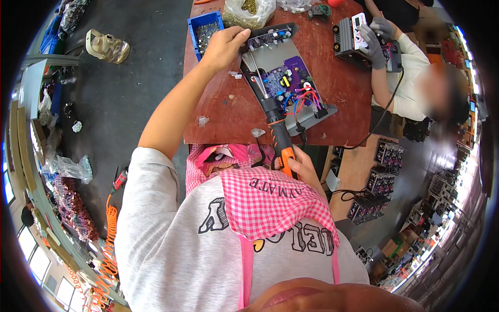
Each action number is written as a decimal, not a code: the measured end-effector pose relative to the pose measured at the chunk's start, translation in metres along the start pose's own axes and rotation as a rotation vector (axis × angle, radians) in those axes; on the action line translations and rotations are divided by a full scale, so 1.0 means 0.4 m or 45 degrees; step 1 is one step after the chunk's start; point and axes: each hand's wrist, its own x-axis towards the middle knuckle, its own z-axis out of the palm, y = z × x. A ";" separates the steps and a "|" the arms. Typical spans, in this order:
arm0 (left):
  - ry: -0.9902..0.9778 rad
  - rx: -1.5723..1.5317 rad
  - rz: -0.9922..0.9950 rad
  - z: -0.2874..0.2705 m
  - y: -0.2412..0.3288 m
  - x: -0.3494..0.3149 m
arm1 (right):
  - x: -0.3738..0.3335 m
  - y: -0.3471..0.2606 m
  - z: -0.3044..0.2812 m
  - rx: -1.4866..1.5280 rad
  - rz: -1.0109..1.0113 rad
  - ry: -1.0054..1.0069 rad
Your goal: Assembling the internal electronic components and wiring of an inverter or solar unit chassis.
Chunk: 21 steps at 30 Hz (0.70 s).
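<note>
An open metal chassis (307, 122) lies slanted on the table, with a purple circuit board (297, 69) and a tangle of red, blue and black wires inside it. My left hand (224, 48) is closed round the chassis's far left corner, thumb along the rim. In my right hand (305, 167) is a black and orange electric screwdriver (279, 132), gripped low on its body near the table's front edge. Its long silver bit points away from me, over the chassis's left side wall. What the bit's tip touches is too small to tell.
On the reddish-brown table (213, 114) stand a blue bin (190, 32) of small metal parts and a clear bag (244, 20). At right, a co-worker's grey-gloved hands (372, 46) hold a black device (347, 37). A black cable (391, 100) hangs near it.
</note>
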 end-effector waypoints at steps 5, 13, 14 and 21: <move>-0.067 -0.109 -0.050 -0.001 -0.041 0.018 | -0.001 -0.004 -0.001 0.095 0.000 -0.058; -0.049 -0.160 -0.045 0.003 -0.071 0.025 | 0.004 -0.002 -0.008 0.151 0.027 -0.101; -0.047 -0.160 -0.046 0.004 -0.074 0.025 | 0.005 -0.002 -0.008 0.150 0.029 -0.102; -0.041 -0.153 -0.058 0.004 -0.081 0.022 | 0.002 -0.016 0.003 0.130 0.025 -0.088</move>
